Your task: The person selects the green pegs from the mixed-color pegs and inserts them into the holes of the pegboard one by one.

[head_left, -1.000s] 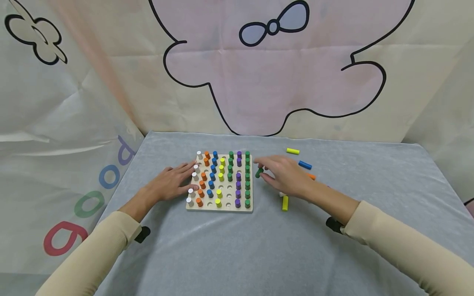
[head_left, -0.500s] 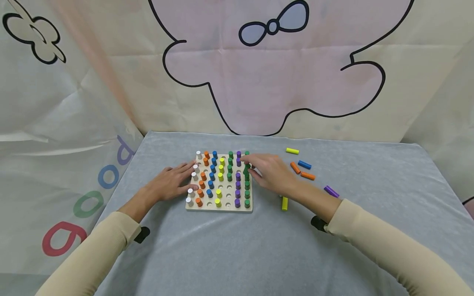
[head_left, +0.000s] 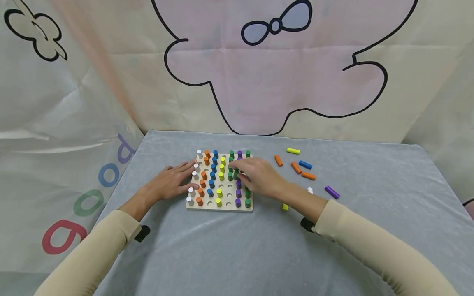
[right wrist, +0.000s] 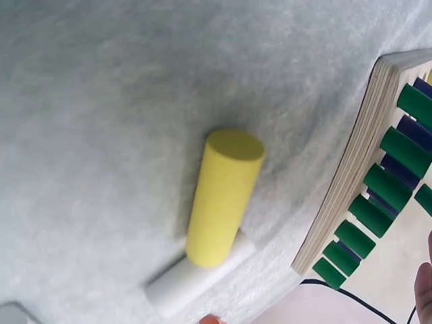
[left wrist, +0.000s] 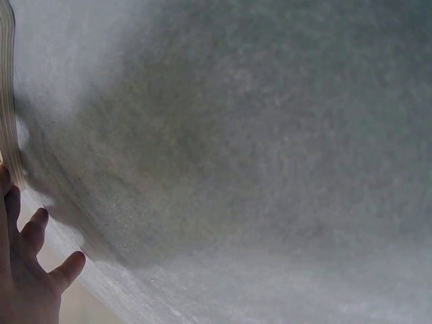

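Note:
A wooden peg board [head_left: 222, 206] lies on the grey cloth with rows of white, orange, blue, yellow, green and purple pegs standing in it, and several holes bare. My left hand [head_left: 177, 180] rests flat against the board's left edge, fingers straight. My right hand [head_left: 238, 169] reaches over the board's right half and pinches a green peg [head_left: 235, 174] above the green row. The right wrist view shows the board's edge [right wrist: 351, 175] with green and purple pegs. The left wrist view shows only cloth, the board's edge [left wrist: 7, 101] and my fingers [left wrist: 30, 233].
Loose pegs lie right of the board: orange ones [head_left: 278, 160] [head_left: 295, 167] [head_left: 308, 176], yellow [head_left: 293, 151], blue [head_left: 305, 165], white [head_left: 310, 190], purple [head_left: 331, 192]. A yellow peg [right wrist: 223, 196] and a white peg [right wrist: 199, 280] lie under my right wrist. Printed fabric walls surround the table.
My right hand has carried the green peg leftward from beside the board to over its green row. The loose pegs it covered now show. My left hand has stayed still.

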Action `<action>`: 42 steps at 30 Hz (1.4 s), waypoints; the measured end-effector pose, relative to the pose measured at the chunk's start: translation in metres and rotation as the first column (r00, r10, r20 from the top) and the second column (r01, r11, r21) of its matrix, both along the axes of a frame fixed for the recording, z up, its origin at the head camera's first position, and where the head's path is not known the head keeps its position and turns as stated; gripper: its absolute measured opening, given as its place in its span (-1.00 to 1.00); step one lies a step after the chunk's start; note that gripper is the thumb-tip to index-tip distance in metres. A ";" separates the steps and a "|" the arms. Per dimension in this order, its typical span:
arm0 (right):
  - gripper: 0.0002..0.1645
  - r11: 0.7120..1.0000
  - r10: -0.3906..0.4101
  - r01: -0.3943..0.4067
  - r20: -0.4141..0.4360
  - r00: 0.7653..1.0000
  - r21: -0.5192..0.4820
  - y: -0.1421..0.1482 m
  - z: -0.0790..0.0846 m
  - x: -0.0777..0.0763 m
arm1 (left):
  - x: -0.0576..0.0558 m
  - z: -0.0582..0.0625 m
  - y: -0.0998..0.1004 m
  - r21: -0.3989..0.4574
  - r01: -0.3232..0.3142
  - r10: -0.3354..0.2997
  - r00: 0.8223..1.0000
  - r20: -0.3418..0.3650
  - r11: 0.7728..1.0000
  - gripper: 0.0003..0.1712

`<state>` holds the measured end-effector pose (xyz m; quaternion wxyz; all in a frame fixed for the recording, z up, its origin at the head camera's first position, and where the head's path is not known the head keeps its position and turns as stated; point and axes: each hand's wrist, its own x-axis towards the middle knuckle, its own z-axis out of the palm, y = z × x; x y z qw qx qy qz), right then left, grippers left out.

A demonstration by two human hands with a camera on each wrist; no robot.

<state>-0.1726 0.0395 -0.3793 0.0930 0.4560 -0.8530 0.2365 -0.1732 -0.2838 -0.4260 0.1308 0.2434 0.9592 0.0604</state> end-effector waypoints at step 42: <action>-0.54 0.995 -0.023 0.008 0.153 0.988 0.097 -0.017 -0.016 -0.004 | -0.001 -0.001 -0.001 -0.007 0.006 -0.006 1.000 -0.007 1.000 -0.03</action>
